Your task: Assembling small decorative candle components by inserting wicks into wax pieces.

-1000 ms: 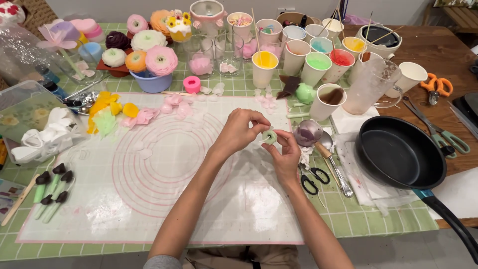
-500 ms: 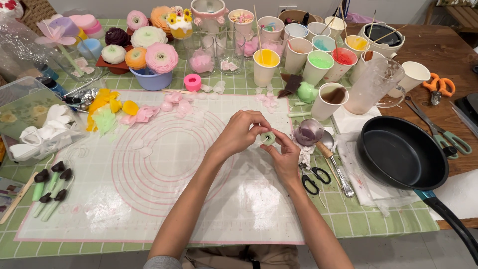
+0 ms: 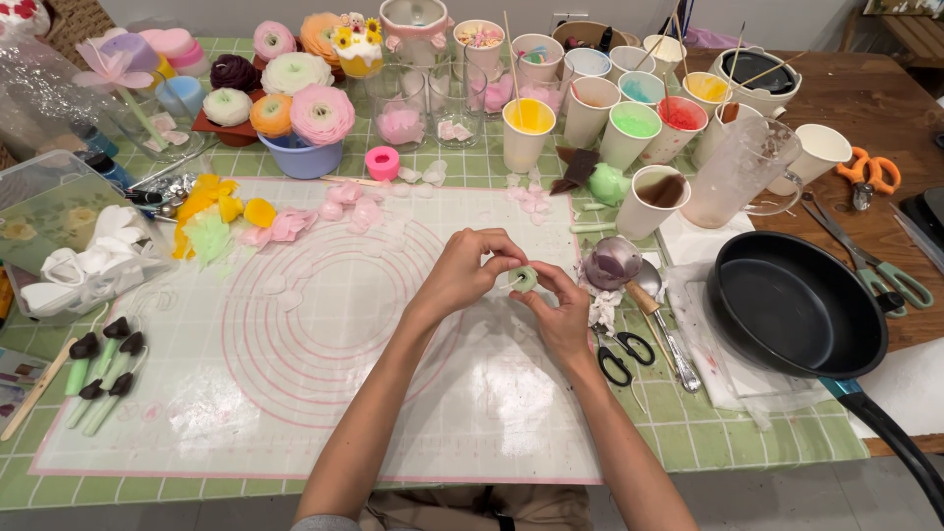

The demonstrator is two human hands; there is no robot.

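A small pale green bud (image 3: 524,278) sits between the fingertips of both my hands, over the right part of a white silicone mat (image 3: 295,393) printed with pink circles. My left hand (image 3: 462,273) pinches it from the left. My right hand (image 3: 560,313) grips it from the right and below. A thin stick end shows at the bud's left side. Most of the bud is covered by my fingers.
Black-handled scissors (image 3: 619,356) and a spoon (image 3: 661,315) lie right of my hands. A black frying pan (image 3: 796,305) sits further right. Paper cups of coloured liquid (image 3: 629,133) and finished flowers (image 3: 320,113) line the back. Loose petals (image 3: 246,216) and white flowers (image 3: 93,258) lie left.
Both hands stay together on the green bud with only small finger shifts. The view has drifted slightly.
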